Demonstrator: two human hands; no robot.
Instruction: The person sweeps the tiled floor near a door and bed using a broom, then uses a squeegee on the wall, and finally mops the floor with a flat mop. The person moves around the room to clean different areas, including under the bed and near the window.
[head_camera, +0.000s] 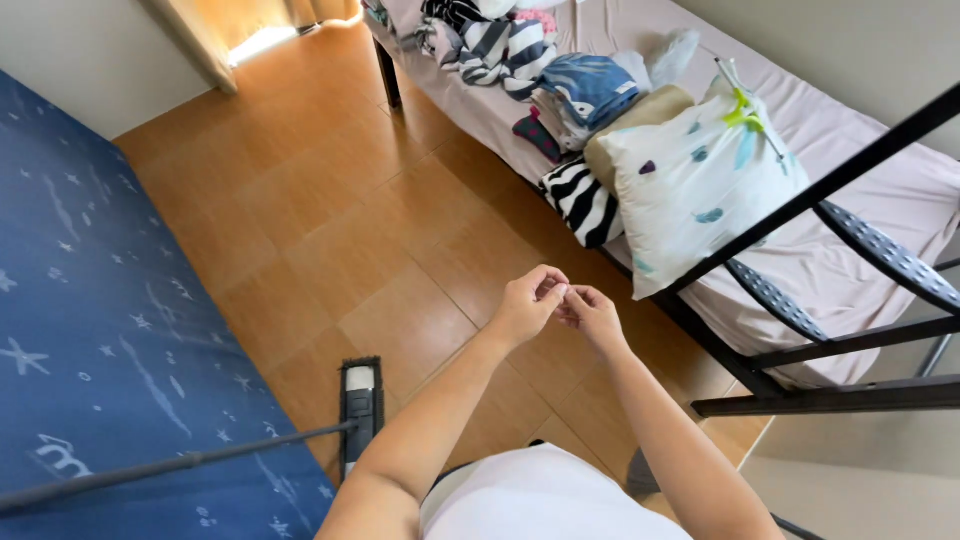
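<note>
while hands (560, 305) touch, floor (330, 220) open

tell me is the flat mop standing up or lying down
Lying down: the flat mop has its head flat on the tiled floor, its handle slanting low across the blue mattress. Neither hand holds it.

Two bare hands, the left hand (525, 305) and the right hand (592, 315); one long-handled flat floor mop (358, 405); one white patterned pillow (690, 190); two beds, a blue star-printed mattress (90, 330) and a pink-sheeted black-metal-framed bed (850, 250).

Left hand (528, 302) and right hand (592, 315) fingertips together above tiled floor (340, 220)
</note>
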